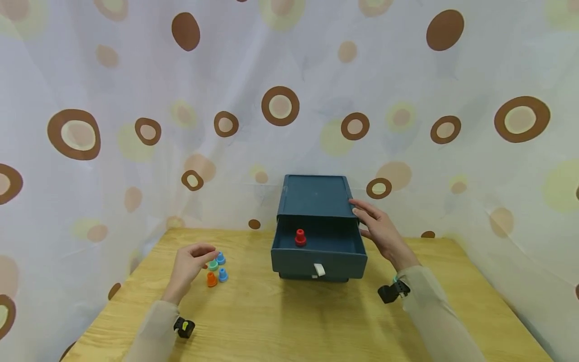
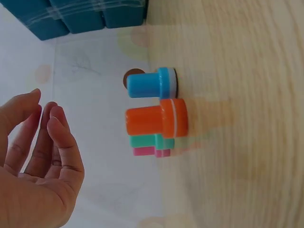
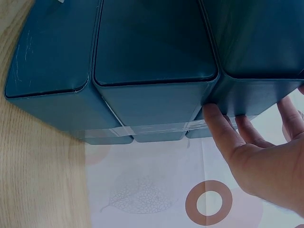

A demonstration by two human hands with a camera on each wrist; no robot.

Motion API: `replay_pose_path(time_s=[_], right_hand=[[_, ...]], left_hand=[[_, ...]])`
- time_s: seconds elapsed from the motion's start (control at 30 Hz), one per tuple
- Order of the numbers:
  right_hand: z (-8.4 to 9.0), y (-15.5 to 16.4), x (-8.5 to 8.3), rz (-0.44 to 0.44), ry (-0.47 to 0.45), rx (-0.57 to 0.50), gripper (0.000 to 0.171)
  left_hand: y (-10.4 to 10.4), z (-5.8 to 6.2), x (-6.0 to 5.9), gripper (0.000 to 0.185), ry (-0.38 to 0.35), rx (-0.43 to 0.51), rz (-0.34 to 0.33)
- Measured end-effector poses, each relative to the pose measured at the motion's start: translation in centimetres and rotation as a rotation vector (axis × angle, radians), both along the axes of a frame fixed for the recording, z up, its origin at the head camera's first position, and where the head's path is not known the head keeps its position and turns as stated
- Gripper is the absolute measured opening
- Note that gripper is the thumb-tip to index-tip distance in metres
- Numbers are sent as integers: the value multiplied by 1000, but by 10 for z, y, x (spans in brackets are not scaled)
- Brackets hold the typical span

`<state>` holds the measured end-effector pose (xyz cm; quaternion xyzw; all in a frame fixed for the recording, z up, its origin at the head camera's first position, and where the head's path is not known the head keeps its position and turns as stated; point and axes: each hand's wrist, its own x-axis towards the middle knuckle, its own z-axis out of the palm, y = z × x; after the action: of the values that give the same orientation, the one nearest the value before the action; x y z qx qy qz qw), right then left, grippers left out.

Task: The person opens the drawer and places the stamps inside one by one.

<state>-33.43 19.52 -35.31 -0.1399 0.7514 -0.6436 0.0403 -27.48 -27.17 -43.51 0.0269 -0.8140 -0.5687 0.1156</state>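
A dark blue drawer cabinet (image 1: 316, 197) stands at the back of the table, its top drawer (image 1: 318, 261) pulled out with a red toy stamp (image 1: 300, 238) inside. My right hand (image 1: 384, 236) rests on the cabinet's right side, and its fingers (image 3: 223, 128) touch the side wall in the right wrist view. On the left, my left hand (image 1: 192, 266) hovers beside a group of toy stamps, fingers bent and holding nothing. The group includes an orange stamp (image 1: 211, 279), a green stamp (image 1: 213, 265) and blue stamps (image 1: 223, 275). A pink stamp (image 2: 151, 151) shows partly hidden in the left wrist view.
A white pull tab (image 1: 319, 270) hangs on the drawer front. Behind the wooden table (image 1: 253, 311) hangs a spotted cloth (image 1: 312, 65). Clear tape (image 3: 156, 128) runs across the cabinet's stacked units.
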Motion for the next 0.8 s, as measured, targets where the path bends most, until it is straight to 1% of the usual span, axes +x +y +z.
replay_pose_path(time_s=[0.17,0.43,0.6,0.8], right_hand=[[0,-1,0,-2,-4,-3,57],[1,0,1,-18,-8,4,59],[0,2,1,-18,-14,12,58],[2,0,0,-7,-7,4,55]], left_hand=[[-5,-4,0,30,-69,-29,1],[-10,-12,-1,34,-148,-91,-29],[-14,-17,0,36,-211,-129,-79],[-18,-20,5,34,-262,-100,-155]])
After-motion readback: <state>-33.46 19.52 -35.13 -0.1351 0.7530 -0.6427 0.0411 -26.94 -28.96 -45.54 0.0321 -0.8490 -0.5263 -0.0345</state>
